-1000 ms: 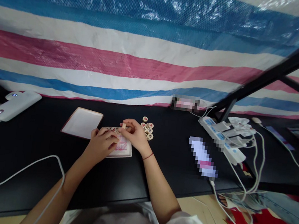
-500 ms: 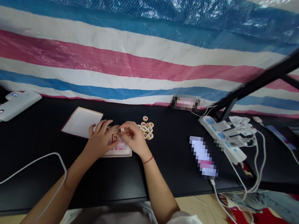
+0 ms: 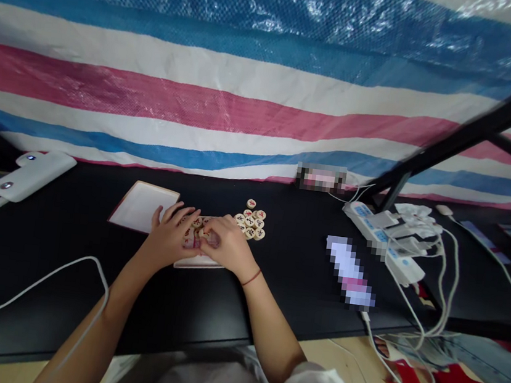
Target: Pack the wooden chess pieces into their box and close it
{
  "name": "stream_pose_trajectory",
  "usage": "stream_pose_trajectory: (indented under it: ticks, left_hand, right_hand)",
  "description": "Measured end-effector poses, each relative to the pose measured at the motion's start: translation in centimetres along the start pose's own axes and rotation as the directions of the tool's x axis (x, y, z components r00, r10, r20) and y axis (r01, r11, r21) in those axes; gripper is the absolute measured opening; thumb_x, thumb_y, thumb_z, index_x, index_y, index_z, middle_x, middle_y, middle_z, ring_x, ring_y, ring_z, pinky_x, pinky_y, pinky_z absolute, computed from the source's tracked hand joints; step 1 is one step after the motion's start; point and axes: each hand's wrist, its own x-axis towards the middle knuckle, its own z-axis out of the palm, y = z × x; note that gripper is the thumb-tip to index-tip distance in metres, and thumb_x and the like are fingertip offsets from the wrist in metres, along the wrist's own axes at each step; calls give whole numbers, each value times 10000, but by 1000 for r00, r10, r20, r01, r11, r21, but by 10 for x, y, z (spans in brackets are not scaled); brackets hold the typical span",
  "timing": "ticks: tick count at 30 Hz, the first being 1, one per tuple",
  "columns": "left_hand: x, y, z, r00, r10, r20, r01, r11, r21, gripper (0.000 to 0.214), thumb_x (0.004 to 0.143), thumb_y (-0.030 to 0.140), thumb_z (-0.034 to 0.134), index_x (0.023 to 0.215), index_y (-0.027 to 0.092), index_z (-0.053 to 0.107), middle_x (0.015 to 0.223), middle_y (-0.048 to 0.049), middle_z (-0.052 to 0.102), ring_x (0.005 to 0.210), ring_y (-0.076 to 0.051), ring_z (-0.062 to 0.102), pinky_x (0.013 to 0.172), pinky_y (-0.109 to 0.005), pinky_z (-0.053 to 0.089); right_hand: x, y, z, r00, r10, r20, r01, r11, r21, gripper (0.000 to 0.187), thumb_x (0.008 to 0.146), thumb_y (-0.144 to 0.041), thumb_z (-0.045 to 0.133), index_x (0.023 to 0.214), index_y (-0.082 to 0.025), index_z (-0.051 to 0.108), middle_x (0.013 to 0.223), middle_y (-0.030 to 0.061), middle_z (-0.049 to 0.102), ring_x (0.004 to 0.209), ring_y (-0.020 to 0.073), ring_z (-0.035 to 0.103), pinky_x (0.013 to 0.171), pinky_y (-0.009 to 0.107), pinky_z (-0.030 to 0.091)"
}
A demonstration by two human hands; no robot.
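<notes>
Several round cream discs [image 3: 197,223] sit in a shallow white box [image 3: 197,263], perhaps steadied between my spread left hand [image 3: 167,235] and curled right hand [image 3: 231,242], its grip unclear.

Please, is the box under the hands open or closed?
Open: game pieces show inside the box, between the left hand and right hand.

Head-worn view from above, facing forward and down, left hand [image 3: 166,238] and right hand [image 3: 233,244] mid-frame, striped sheet [image 3: 205,73] beyond
</notes>
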Motion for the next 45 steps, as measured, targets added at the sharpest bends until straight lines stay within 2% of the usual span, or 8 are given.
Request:
stream_pose_trajectory:
  ticks: [6,11,17,33,37,40,43,45]
  left_hand:
    - [-1,-2,-5,995,-64,76,64,998,-2,628,749,419,669,1341,261,531,1366,-126,554,1322,-352,420,1133,-628,134]
    - [0,-2,-9,986,-75,150,80,996,-28,553,830,390,572,1365,272,495,1376,-102,549,1320,-315,421,1129,-648,146]
    - [0,-2,-10,985,-94,146,99,995,-26,505,851,308,518,1353,266,506,1378,-93,548,1314,-301,427,1121,-652,176]
    - [1,-2,-7,988,-102,113,105,994,-20,487,852,310,519,1338,276,528,1335,-96,576,1267,-303,475,1112,-637,211]
    - [2,0,-10,993,-78,86,80,997,-24,540,835,387,554,1359,263,503,1383,-111,529,1294,-326,444,1114,-671,163]
    - [9,2,-13,999,-25,48,26,999,-36,582,818,402,575,1375,255,489,1415,-124,489,1324,-337,410,1131,-646,159]
    - [20,3,-13,995,19,94,-13,998,-62,625,797,419,603,1383,236,484,1395,-138,502,1304,-326,439,1133,-584,227]
    - [27,4,-12,989,25,144,-15,997,-72,626,783,428,620,1367,237,501,1364,-134,532,1273,-311,474,1130,-551,246]
  right_hand:
    - [-1,2,7,997,-21,80,32,989,-141,81,853,-265,653,845,-186,642,947,84,650,935,217,545,884,335,424]
    - [-2,-4,2,984,98,149,-60,968,-245,195,884,-344,632,1020,-208,664,946,74,674,885,211,610,785,297,445]
    - [-2,-15,-4,949,227,220,-153,939,-308,227,944,-312,516,1135,-269,630,1002,50,705,852,184,661,666,240,434]
    - [-1,-14,-2,950,202,239,-130,949,-286,264,952,-304,501,1179,-273,632,1048,70,714,884,197,667,685,253,455]
    - [-3,-9,-9,979,144,145,-125,983,-132,247,944,-338,524,1139,-264,654,1040,45,712,915,181,659,753,246,464]
    - [3,7,-25,973,228,-41,-231,967,-110,247,954,-335,488,1083,-231,672,1004,52,700,909,180,652,806,258,463]
    - [18,33,-45,889,409,-208,-453,856,-251,270,948,-314,466,1107,-218,662,1111,81,651,949,204,644,790,276,464]
    - [30,51,-56,829,521,-205,-559,748,-358,297,925,-346,500,1142,-217,656,1175,106,616,926,216,653,759,282,471]
